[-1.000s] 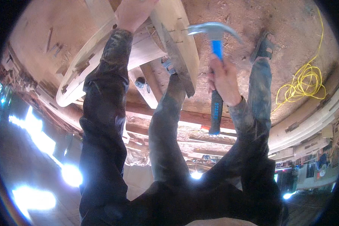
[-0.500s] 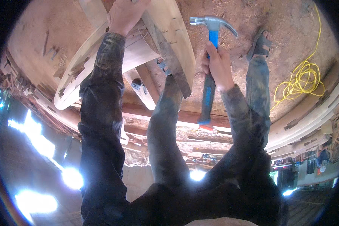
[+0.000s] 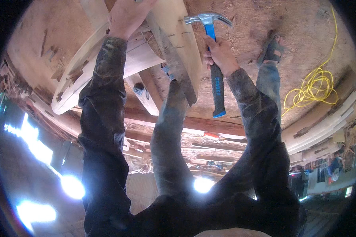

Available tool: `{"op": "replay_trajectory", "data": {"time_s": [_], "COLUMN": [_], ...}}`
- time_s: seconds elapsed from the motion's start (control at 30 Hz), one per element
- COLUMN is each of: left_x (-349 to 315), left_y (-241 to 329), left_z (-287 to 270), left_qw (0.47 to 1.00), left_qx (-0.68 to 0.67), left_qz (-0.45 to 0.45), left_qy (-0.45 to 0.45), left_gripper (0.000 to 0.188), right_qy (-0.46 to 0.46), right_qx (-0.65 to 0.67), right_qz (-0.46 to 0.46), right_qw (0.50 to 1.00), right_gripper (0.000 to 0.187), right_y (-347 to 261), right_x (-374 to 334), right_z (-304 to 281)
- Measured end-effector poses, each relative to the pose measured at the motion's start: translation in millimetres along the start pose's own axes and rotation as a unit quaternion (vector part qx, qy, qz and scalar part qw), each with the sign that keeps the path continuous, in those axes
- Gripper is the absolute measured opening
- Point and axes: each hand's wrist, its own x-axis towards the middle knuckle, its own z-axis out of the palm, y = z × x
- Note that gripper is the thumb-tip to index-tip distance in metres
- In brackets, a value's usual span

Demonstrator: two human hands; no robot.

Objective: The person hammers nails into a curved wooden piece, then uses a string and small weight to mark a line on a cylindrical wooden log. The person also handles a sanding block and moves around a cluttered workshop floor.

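Observation:
A claw hammer (image 3: 218, 93) with a blue and black handle is gripped in my right hand (image 3: 222, 55), fingers wrapped round the upper handle. Its steel striking face overlaps the edge of a pale curved wooden board (image 3: 190, 51); whether they touch I cannot tell. Several nails (image 3: 186, 32) stick up from that board's face. At the upper edge my left hand (image 3: 127, 19) lies over the joined wooden pieces beside the board, its fingers running out of view. Below it stretches a curved, notched wooden piece (image 3: 73, 85).
A tape measure (image 3: 139, 88) rests on a plank between my left arm and left leg. Yellow cord (image 3: 310, 93) lies coiled on the dirt floor at right. My sandalled foot (image 3: 272, 49) is near the hammer. Stacked timber (image 3: 320, 122) lines the right side, with loose wood below.
My right hand has brought the hammer leftward, its head now overlapping the nailed board's edge. The left hand stays on the wood; the whole view has shifted slightly.

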Motion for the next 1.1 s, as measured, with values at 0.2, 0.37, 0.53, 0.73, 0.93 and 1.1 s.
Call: {"op": "replay_trajectory", "data": {"time_s": [0.2, 0.37, 0.53, 0.73, 0.93, 1.1], "left_x": [12.1, 9.5, 79.4, 101.7, 93.7, 95.9], "left_y": [-33.5, -13.1, -3.5, 2.8, 13.9, -3.6], "left_z": [-5.2, -12.7, -29.1, 1.5, -6.3, 6.3], "left_qw": [0.997, 0.999, 0.999, 0.960, 0.969, 0.949], "left_qx": [0.075, -0.026, 0.006, 0.105, 0.106, 0.137], "left_qz": [0.023, 0.007, 0.009, -0.074, -0.116, -0.111], "left_qy": [-0.029, -0.047, 0.048, 0.247, 0.190, 0.262], "left_gripper": [0.050, 0.055, 0.057, 0.054, 0.055, 0.062], "right_qy": [-0.065, -0.070, 0.044, 0.074, 0.088, 0.078], "right_qx": [-0.033, -0.011, -0.016, -0.119, -0.122, -0.089], "right_qz": [0.017, 0.018, 0.059, 0.040, 0.065, 0.078], "right_qw": [0.997, 0.997, 0.997, 0.989, 0.986, 0.990], "right_gripper": [0.035, 0.039, 0.040, 0.038, 0.039, 0.037], "right_y": [3.5, 8.3, 4.2, 11.0, 10.7, 4.2], "right_x": [4.6, 0.3, -40.2, -84.1, -102.6, -105.5], "right_z": [4.7, -35.6, -85.3, -125.9, -136.8, -129.0]}}
